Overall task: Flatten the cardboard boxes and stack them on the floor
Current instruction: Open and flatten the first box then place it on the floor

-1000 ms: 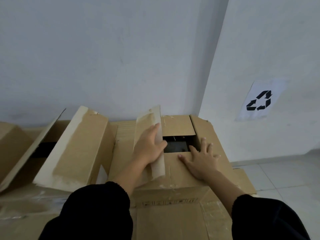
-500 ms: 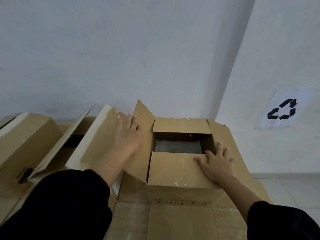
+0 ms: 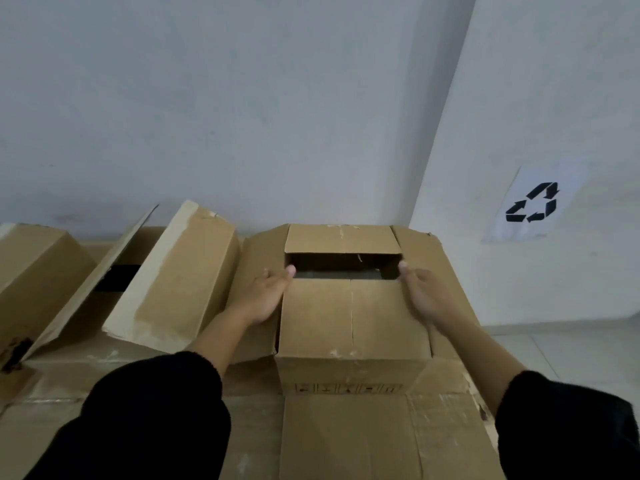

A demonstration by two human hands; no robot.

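Note:
A brown cardboard box (image 3: 353,320) stands in front of me with its top flaps folded outward and a dark gap showing inside. My left hand (image 3: 265,294) lies with straight fingers on the left side flap, its fingertips at the edge of the gap. My right hand (image 3: 424,296) lies flat on the right side flap in the same way. Beneath the box, a flattened sheet of cardboard (image 3: 346,441) covers the floor.
Two more opened boxes lean at the left: a near box (image 3: 180,278) and a far-left box (image 3: 38,275). A white wall corner stands behind, with a recycling sign (image 3: 533,202) on the right wall. Tiled floor (image 3: 561,355) shows at the right.
My left hand pushed the raised left flap down and outward and now rests on it. My right hand slid from the near flap onto the right side flap. The view shifted left.

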